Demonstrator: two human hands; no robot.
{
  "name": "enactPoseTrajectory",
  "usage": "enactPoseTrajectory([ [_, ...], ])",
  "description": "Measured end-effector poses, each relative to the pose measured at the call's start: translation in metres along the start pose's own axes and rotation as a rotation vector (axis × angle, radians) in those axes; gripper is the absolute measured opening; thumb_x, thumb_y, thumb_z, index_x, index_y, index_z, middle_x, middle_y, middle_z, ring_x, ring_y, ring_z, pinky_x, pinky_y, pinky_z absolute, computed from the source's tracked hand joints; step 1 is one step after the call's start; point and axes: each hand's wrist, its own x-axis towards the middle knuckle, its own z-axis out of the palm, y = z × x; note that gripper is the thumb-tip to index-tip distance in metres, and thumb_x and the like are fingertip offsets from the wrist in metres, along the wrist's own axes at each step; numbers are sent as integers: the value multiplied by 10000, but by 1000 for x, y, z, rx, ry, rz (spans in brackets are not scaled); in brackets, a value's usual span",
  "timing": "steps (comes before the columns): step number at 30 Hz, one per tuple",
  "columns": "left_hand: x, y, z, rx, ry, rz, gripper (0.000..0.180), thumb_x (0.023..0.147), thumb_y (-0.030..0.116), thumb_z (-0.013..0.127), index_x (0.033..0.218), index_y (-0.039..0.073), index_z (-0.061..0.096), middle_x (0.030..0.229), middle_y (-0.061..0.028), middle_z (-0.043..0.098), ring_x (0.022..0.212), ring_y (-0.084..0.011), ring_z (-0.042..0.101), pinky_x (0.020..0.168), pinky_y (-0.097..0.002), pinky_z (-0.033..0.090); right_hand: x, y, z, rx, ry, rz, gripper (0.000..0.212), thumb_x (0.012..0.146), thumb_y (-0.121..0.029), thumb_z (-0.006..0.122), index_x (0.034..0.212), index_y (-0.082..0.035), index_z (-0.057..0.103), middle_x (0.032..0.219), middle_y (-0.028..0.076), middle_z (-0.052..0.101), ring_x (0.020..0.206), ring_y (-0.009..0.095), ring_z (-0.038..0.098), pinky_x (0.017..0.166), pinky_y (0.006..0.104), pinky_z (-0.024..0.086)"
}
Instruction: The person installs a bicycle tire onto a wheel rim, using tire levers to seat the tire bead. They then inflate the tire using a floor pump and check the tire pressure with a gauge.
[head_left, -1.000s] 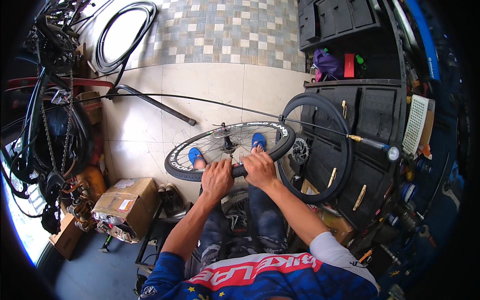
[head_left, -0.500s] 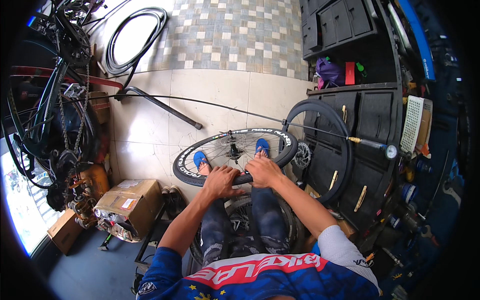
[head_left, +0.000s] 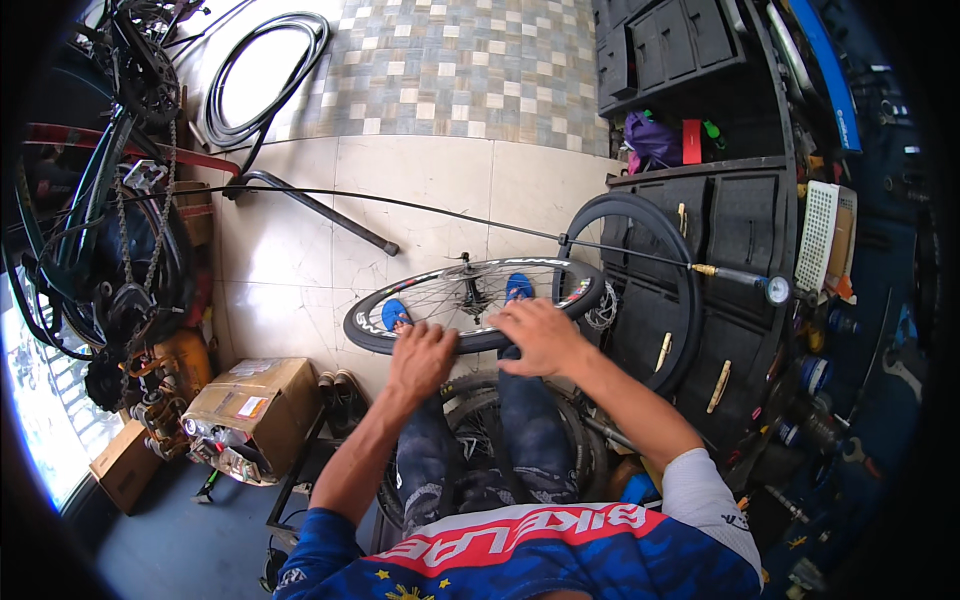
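Note:
A bicycle wheel [head_left: 480, 342] with a black tyre, white-lettered dark rim and thin spokes is tilted in front of my legs. Over its near edge, left of the middle, curl the fingers of my left hand [head_left: 422, 357]. My right hand [head_left: 543, 336] lies on the near right part of the same wheel, fingers across the rim and its palm side hidden. The hub [head_left: 468, 285] shows in the wheel's centre, above the floor between my blue slippers. Between my legs, below the held wheel, is another tyred wheel [head_left: 575, 425], partly covered.
A loose black tyre [head_left: 690, 310] leans on the dark drawer cabinet [head_left: 745, 235] at the right. A pump hose [head_left: 480, 216] stretches across to a gauge [head_left: 777, 290]. Bicycles [head_left: 110, 200] stand at the left, near a cardboard box [head_left: 270, 400]. A coiled hose [head_left: 215, 115] lies farther off.
The wheel has turned clockwise; its coloured marking has gone from the far edge to the right side. My hands have moved farther apart along the near edge.

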Motion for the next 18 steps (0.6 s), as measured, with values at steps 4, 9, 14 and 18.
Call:
enactPoseTrajectory([
  [4, 12, 17, 3, -60, 42, -11, 472, 822, 395, 848, 1160, 122, 666, 1062, -99, 676, 1073, -322, 660, 951, -467, 499, 28, -13, 52, -103, -44, 85, 365, 785, -253, 802, 1088, -99, 670, 1075, 103, 663, 1096, 306, 665, 926, 490, 510],
  [9, -12, -7, 20, -69, -40, -82, 586, 754, 546, 896, 1014, 94, 630, 989, -103, 646, 985, -323, 690, 865, -455, 553, 18, -8, 74, 20, -63, 211, 325, 737, -170, 793, 1014, -78, 649, 999, 111, 656, 1009, 339, 691, 873, 535, 543],
  [14, -22, -4, 38, -176, -145, -40, 642, 706, 613, 903, 924, 77, 623, 937, -107, 654, 935, -333, 712, 828, -457, 580, 1, -14, 77, 68, -198, 228, 413, 720, -253, 858, 1023, -76, 641, 1044, 118, 648, 1033, 362, 679, 919, 512, 541],
  [18, -18, -2, 39, -235, -303, 0, 738, 653, 698, 891, 937, 67, 634, 949, -113, 670, 966, -327, 721, 838, -448, 579, -2, -5, 76, 139, -372, 220, 464, 697, -342, 867, 997, -81, 627, 1034, 120, 631, 1056, 359, 678, 898, 497, 548],
])
